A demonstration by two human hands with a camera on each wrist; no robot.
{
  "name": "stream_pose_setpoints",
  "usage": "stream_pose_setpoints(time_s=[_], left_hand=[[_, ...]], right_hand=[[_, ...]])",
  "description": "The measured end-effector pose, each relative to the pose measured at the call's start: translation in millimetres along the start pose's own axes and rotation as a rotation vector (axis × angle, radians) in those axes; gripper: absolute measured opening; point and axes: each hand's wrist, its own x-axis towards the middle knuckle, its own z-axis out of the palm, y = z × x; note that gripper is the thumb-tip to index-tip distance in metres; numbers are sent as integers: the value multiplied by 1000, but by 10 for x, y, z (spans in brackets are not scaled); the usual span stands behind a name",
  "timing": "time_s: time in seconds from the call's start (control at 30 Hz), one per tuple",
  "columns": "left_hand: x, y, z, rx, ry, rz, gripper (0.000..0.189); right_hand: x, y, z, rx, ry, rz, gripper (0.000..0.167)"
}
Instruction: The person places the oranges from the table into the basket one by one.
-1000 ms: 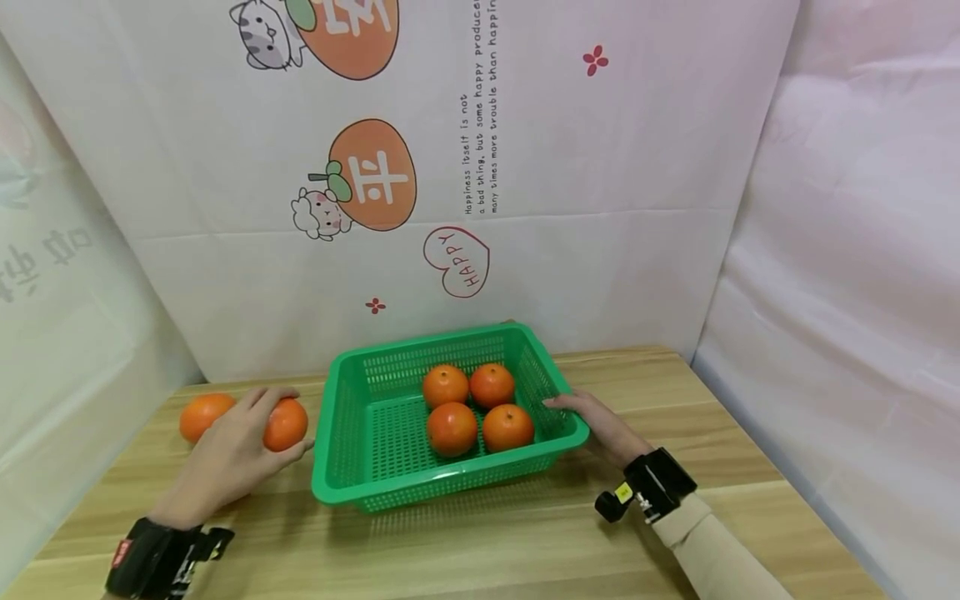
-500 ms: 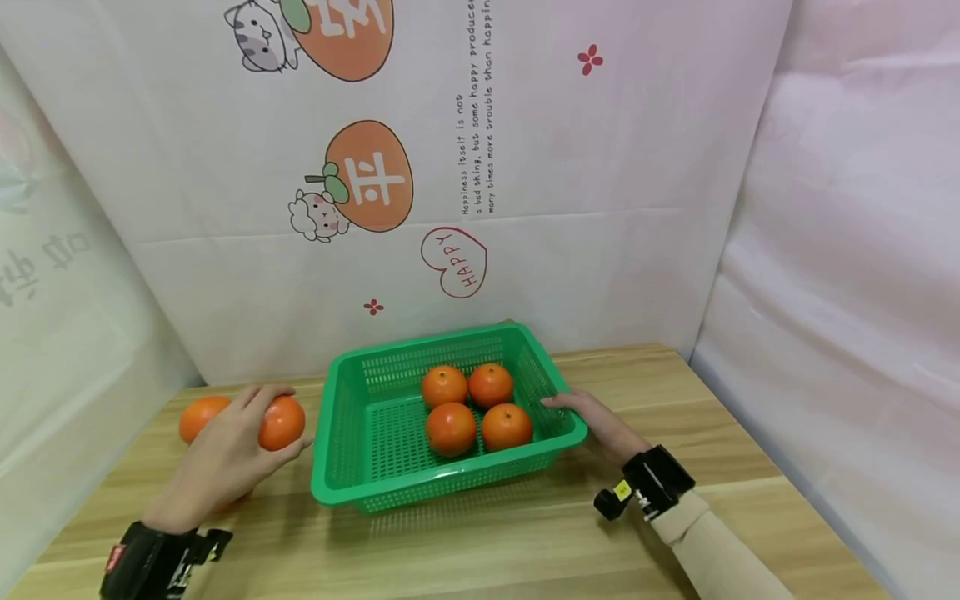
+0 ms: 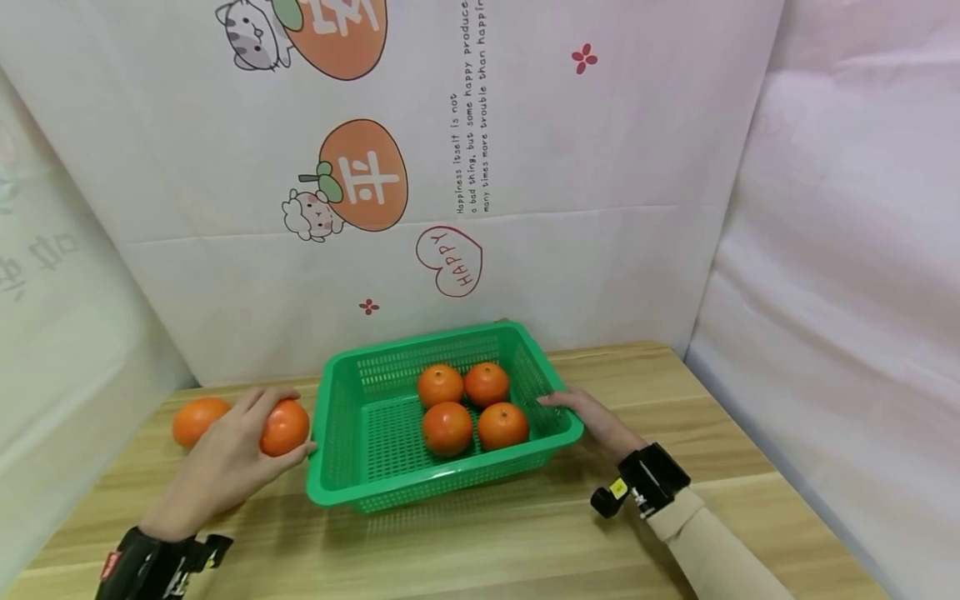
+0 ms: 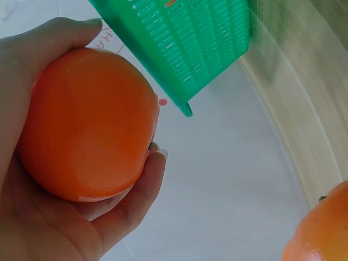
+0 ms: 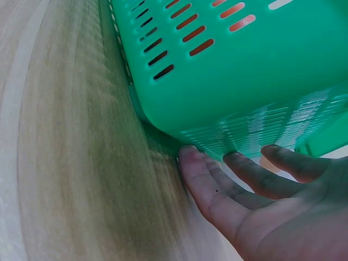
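My left hand [image 3: 228, 454] holds an orange [image 3: 284, 427] beside the basket's left side, its thumb tip overlapping the rim in the head view. In the left wrist view, the fingers and thumb curl round this smooth orange. My right hand [image 3: 596, 421] grips the right side of the green plastic basket [image 3: 420, 481], thumb over the rim. From the right wrist, its fingers [image 5: 209, 190] show against the outside of the perforated wall, low near the table. Several oranges, among them a front one [image 3: 447, 429], sit together in the basket's right half.
Another orange [image 3: 199, 421] lies on the wooden table [image 3: 420, 550] to the left, partly behind the left hand. A printed white cloth [image 3: 585, 267] stands upright behind the basket. More white cloth hangs along both sides.
Relative to the basket, my left hand has come slightly right with the orange, its thumb now at the rim. The head view has shifted a little; the right hand keeps its grip.
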Motion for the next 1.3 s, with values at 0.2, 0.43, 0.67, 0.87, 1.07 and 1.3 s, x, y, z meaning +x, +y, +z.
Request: stream_pose_setpoints(time_s=[0.2, 0.43, 0.67, 0.87, 1.07, 1.3], left_hand=[[-1, 27, -23, -1, -14, -8, 62], [-10, 41, -31, -5, -10, -7, 63], [-21, 63, -48, 2, -13, 5, 62], [55, 105, -50, 6, -21, 40, 62], [136, 157, -33, -30, -45, 46, 65], [249, 215, 1, -42, -39, 52, 63]], right_hand=[[2, 15, -10, 7, -4, -12, 73], [15, -2, -10, -3, 4, -12, 72], [24, 12, -7, -6, 1, 6, 73], [6, 16, -36, -14, 9, 6, 72], [-14, 19, -24, -12, 13, 25, 73], [-11, 5, -12, -15, 20, 13, 72]])
